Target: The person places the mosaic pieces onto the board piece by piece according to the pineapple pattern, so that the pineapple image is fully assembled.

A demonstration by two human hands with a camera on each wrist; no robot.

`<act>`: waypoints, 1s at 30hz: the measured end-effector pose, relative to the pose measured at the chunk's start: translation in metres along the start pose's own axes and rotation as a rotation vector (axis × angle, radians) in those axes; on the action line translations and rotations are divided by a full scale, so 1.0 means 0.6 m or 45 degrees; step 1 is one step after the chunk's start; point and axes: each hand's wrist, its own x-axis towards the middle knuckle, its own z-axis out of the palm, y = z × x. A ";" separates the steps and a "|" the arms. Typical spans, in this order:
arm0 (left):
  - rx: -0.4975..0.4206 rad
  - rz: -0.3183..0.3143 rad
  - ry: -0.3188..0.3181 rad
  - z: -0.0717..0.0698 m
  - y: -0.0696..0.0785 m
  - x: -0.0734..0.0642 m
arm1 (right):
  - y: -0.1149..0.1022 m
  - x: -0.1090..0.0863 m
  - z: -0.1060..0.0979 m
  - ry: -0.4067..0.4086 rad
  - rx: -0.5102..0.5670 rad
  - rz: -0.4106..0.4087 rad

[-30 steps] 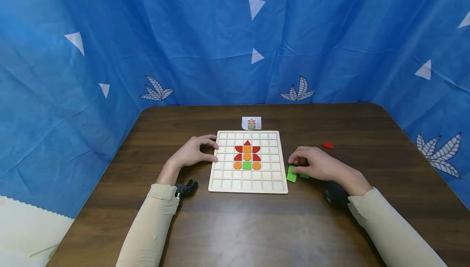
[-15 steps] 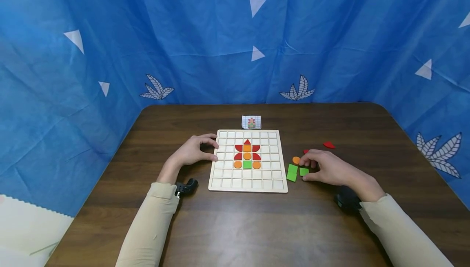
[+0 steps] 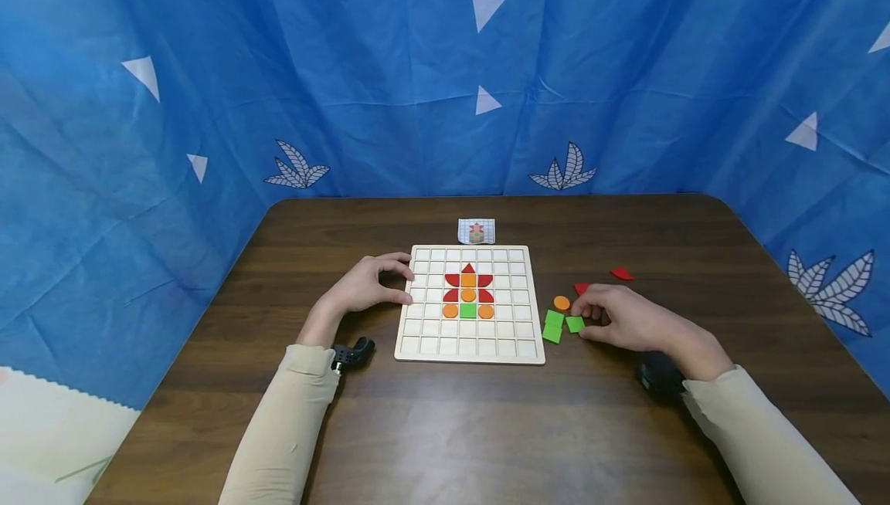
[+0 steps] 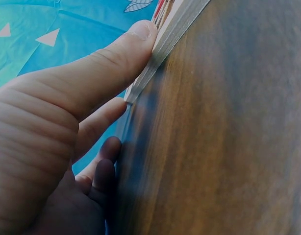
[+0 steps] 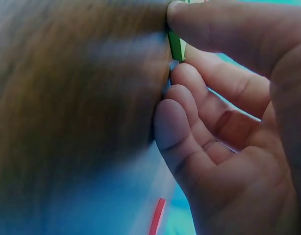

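My left hand (image 3: 365, 285) rests at the left side of the square wooden grid board (image 3: 424, 348), thumb and fingertips touching its edge. In the left wrist view the thumb (image 4: 126, 49) presses on that edge. To the right of the board, my right hand (image 3: 629, 318) pinches a green square tile (image 3: 575, 324) between thumb and forefinger, low at the tabletop. The same tile shows edge-on in the right wrist view, a green strip (image 5: 177, 46) beneath the thumb. On the board lie red, orange and green pieces, including a green square (image 3: 468, 310) between two orange discs (image 3: 450, 310).
Two more green squares (image 3: 553, 327) lie between board and right hand. Near the fingers are an orange disc (image 3: 561, 303) and a partly covered red piece (image 3: 581, 288); another red piece (image 3: 622, 274) lies farther back. A small pattern card (image 3: 476, 232) sits behind the board.
My right hand has drawn back rightward from the loose pieces, uncovering the orange disc, and its fingers have closed on one green square, which has turned slightly. My left hand stays put.
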 end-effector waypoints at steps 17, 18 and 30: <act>-0.003 0.021 -0.001 -0.001 0.001 0.000 | -0.006 0.003 -0.002 0.033 -0.046 -0.032; -0.007 0.016 -0.001 -0.001 0.001 0.000 | -0.006 0.003 -0.004 0.043 -0.043 -0.044; -0.004 0.019 0.002 0.001 -0.003 0.001 | -0.057 0.065 -0.011 0.058 0.099 -0.128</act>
